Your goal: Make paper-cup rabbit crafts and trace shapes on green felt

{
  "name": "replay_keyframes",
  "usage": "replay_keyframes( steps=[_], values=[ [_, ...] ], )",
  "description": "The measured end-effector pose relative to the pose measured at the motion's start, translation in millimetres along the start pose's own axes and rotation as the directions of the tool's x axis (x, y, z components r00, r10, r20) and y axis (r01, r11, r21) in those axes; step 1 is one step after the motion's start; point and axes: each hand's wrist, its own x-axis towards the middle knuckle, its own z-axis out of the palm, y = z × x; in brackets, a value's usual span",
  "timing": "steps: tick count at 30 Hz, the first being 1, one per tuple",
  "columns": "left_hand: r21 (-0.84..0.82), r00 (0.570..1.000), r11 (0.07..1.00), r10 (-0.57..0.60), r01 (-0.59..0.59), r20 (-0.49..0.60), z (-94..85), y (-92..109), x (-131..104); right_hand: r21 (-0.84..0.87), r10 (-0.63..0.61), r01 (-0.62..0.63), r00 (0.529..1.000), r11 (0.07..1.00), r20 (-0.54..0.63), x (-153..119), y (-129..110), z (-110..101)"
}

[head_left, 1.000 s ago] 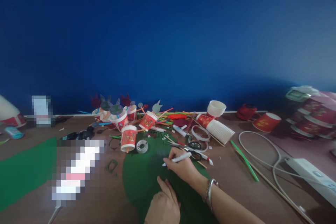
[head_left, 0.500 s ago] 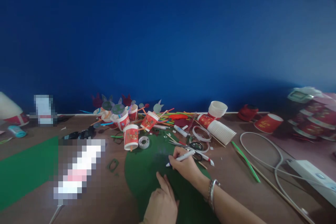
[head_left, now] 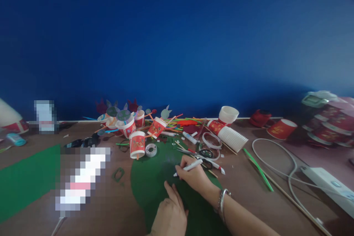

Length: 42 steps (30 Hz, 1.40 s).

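A white marker pen (head_left: 190,166) is pinched in my right hand (head_left: 195,176), its tip close to a large dark green sheet (head_left: 151,182). Whether the tip touches the sheet I cannot tell. My left hand (head_left: 172,212) lies on the same sheet with its index and middle fingers stretched forward, holding nothing. Just beyond my right hand are scissors (head_left: 206,153) with black handles. A roll of tape (head_left: 151,150) and a red paper cup (head_left: 137,144) lying on its side are at the sheet's far left edge.
Several decorated cups (head_left: 125,127) and coloured sticks crowd the back. A stack of paper cups (head_left: 232,138) lies beyond the scissors. On the right are a green strip (head_left: 258,169), a white cable (head_left: 291,177) and a power strip (head_left: 332,188). Another green sheet (head_left: 30,180) lies left.
My right hand and the marker have shifted very slightly left. My left hand stays in place on the green sheet. The whole view has moved a little.
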Motion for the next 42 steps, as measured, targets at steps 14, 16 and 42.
replay_keyframes(
  steps=[14,16,42],
  values=[
    [-0.008,1.0,1.0,0.021,-0.021,0.007,4.0,-0.8,-1.4,-0.024,-0.024,0.024,0.999,0.999,-0.026,0.9,0.9,0.9],
    [-0.008,1.0,1.0,0.025,-0.025,0.009,4.3,-1.0,-1.6,-0.021,-0.026,0.025,0.999,0.999,-0.025,1.2,1.2,1.1],
    [0.007,0.999,0.999,-0.037,0.037,-0.018,-11.8,0.5,2.9,0.161,0.078,-0.071,0.996,0.984,-0.034,4.0,-1.2,-1.9]
  ],
)
